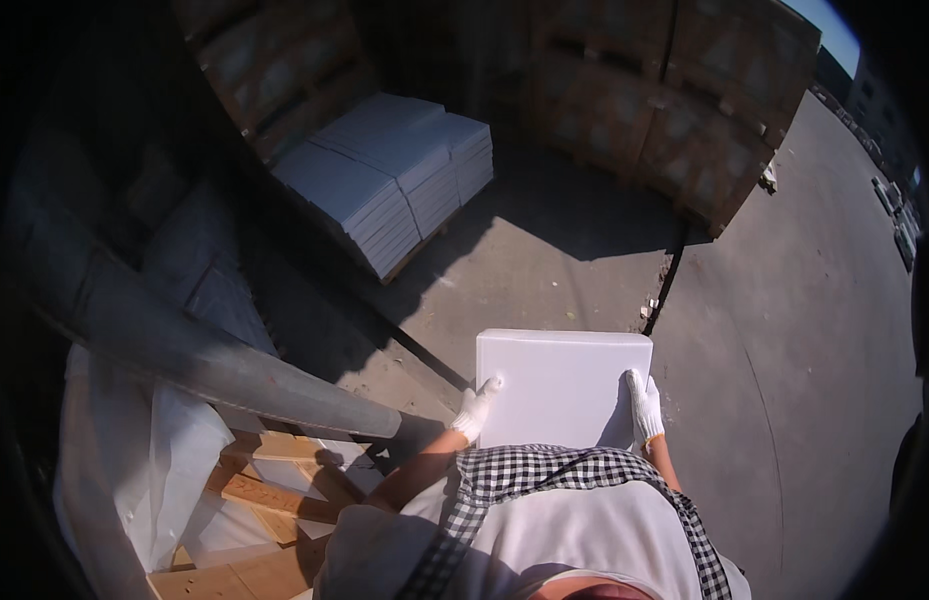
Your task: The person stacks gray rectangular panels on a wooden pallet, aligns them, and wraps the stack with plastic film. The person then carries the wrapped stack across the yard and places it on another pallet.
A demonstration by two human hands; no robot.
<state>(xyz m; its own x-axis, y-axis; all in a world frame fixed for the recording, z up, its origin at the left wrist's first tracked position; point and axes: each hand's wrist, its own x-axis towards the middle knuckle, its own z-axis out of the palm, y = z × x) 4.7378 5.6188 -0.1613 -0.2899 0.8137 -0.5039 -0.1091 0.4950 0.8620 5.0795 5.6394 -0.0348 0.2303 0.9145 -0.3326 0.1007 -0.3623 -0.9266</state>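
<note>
In front of my body I carry a white flat box-like slab [559, 385], its top face bright in the sun. My left hand [475, 408], in a white knit glove, grips its left edge with the thumb on top. On the opposite edge my right hand [643, 405], gloved the same way, is closed with its thumb over the top face. The fingers of both hands are hidden beneath the slab. Ahead and to the left, several similar white slabs are stacked in a neat pile [384, 165] on a low pallet, partly in shade.
A thick grey pole [274, 385] slants across the left side. Below it lie wooden boards [274, 495] and clear plastic sheeting [184, 450]. Tall wooden crates [624, 110] stand at the back. Concrete ground [744, 400] with a dark seam stretches to the right.
</note>
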